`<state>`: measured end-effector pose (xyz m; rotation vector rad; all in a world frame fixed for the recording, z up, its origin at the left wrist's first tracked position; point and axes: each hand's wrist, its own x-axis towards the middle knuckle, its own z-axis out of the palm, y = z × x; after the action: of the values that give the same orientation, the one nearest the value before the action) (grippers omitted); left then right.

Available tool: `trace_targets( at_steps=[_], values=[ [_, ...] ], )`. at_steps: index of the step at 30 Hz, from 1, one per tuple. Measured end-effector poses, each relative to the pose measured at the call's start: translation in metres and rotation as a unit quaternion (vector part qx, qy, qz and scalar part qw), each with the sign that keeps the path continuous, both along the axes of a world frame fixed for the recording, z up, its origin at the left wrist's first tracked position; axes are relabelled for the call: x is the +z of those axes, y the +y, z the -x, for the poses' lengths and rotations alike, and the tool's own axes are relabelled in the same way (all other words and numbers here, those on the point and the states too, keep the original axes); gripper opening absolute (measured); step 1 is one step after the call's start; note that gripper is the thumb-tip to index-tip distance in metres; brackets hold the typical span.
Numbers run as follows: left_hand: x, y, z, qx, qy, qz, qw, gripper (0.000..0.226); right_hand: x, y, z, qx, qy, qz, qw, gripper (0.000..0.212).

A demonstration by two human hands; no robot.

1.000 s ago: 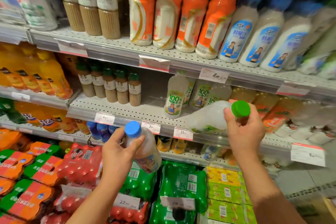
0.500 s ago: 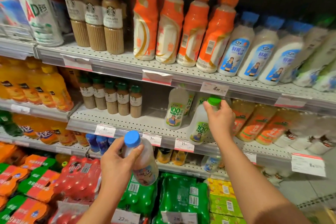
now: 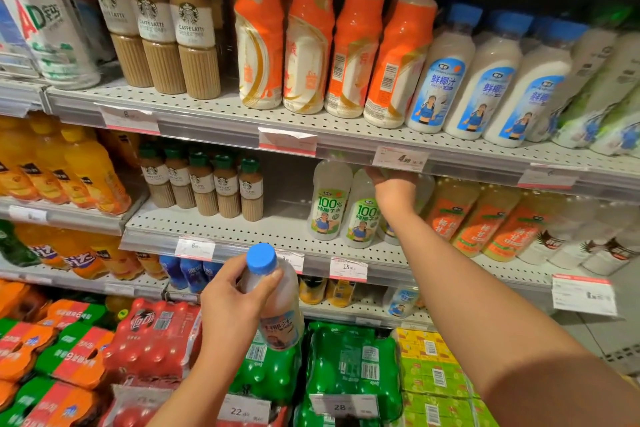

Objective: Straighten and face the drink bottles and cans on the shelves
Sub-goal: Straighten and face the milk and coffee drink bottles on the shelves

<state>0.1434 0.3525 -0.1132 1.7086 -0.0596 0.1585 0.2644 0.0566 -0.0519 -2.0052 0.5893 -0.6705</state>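
Observation:
My left hand (image 3: 230, 305) grips a white bottle with a blue cap (image 3: 277, 302), held upright in front of the shelves below the middle shelf (image 3: 242, 229). My right hand (image 3: 394, 189) reaches into the middle shelf and closes over the top of a green-labelled coconut water bottle (image 3: 362, 218), which stands upright beside an identical one (image 3: 327, 204). The cap and my fingertips are hidden behind the upper shelf's price rail (image 3: 398, 158). Matching blue-capped bottles (image 3: 440, 80) stand on the upper shelf at the right.
The upper shelf also holds orange bottles (image 3: 311, 38) and tall latte bottles (image 3: 194, 31). Small latte bottles (image 3: 221, 187) stand on the middle shelf's left, orange-labelled bottles (image 3: 481, 222) on its right. Green soda packs (image 3: 349, 360) and red packs (image 3: 152, 336) sit at the bottom.
My right hand carried the green-capped bottle from a tilted hold in front of the shelf into the middle shelf, where it now stands upright. My left hand kept its bottle almost still.

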Motion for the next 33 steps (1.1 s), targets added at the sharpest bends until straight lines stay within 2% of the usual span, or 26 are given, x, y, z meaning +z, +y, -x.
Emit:
trace_targets(
  at_steps=[3, 4, 7, 9, 12, 16, 18, 20, 23, 25, 27, 28, 29, 31, 33],
  values=[
    [0.003, -0.009, -0.002, -0.005, 0.005, -0.019, 1.000, 0.036, -0.002, 0.003, 0.025, -0.012, 0.024, 0.043, 0.999, 0.029],
    [0.004, -0.013, -0.002, -0.003, 0.006, -0.023, 1.000, 0.036, -0.009, 0.006, 0.042, -0.012, 0.024, 0.051, 0.998, 0.027],
    [0.004, -0.027, -0.005, -0.002, 0.014, -0.039, 0.999, 0.037, -0.041, 0.029, 0.114, 0.063, 0.013, 0.033, 0.997, 0.031],
    [0.004, -0.037, -0.004, -0.007, 0.020, -0.055, 0.998, 0.040, -0.071, 0.050, 0.160, 0.148, 0.078, 0.032, 0.985, 0.030],
    [0.003, -0.056, 0.000, -0.012, 0.022, -0.083, 0.996, 0.039, -0.102, 0.084, 0.209, 0.204, 0.182, 0.025, 0.962, 0.054],
    [-0.001, -0.087, 0.013, -0.003, 0.044, -0.109, 0.993, 0.034, -0.117, 0.103, 0.222, 0.145, 0.195, 0.081, 0.967, 0.096],
    [-0.004, -0.103, 0.022, 0.003, 0.050, -0.107, 0.993, 0.034, -0.118, 0.102, 0.220, 0.105, 0.180, 0.091, 0.974, 0.102],
    [-0.006, -0.120, 0.034, -0.005, 0.048, -0.103, 0.993, 0.039, -0.112, 0.100, 0.215, 0.055, 0.175, 0.077, 0.980, 0.091],
    [-0.014, -0.141, 0.047, -0.031, 0.022, -0.131, 0.991, 0.042, -0.110, 0.088, 0.211, -0.024, 0.150, 0.044, 0.987, 0.059],
    [-0.021, -0.151, 0.050, -0.056, -0.003, -0.167, 0.984, 0.042, -0.118, 0.077, 0.213, -0.034, 0.110, -0.030, 0.993, 0.051],
    [-0.028, -0.156, 0.050, -0.095, -0.023, -0.208, 0.973, 0.042, -0.129, 0.072, 0.216, -0.035, 0.025, -0.207, 0.977, 0.039],
    [-0.032, -0.157, 0.048, -0.122, -0.034, -0.231, 0.965, 0.041, -0.138, 0.067, 0.216, -0.039, -0.003, -0.258, 0.965, 0.033],
    [-0.036, -0.157, 0.046, -0.156, -0.048, -0.255, 0.953, 0.040, -0.150, 0.063, 0.215, -0.038, -0.011, -0.270, 0.962, 0.034],
    [-0.044, -0.151, 0.035, -0.238, -0.067, -0.314, 0.917, 0.038, -0.174, 0.055, 0.216, -0.033, 0.005, -0.288, 0.957, 0.048],
    [-0.052, -0.137, 0.016, -0.288, -0.062, -0.379, 0.877, 0.045, -0.188, 0.046, 0.216, -0.044, 0.083, -0.212, 0.973, 0.061]
  ],
)
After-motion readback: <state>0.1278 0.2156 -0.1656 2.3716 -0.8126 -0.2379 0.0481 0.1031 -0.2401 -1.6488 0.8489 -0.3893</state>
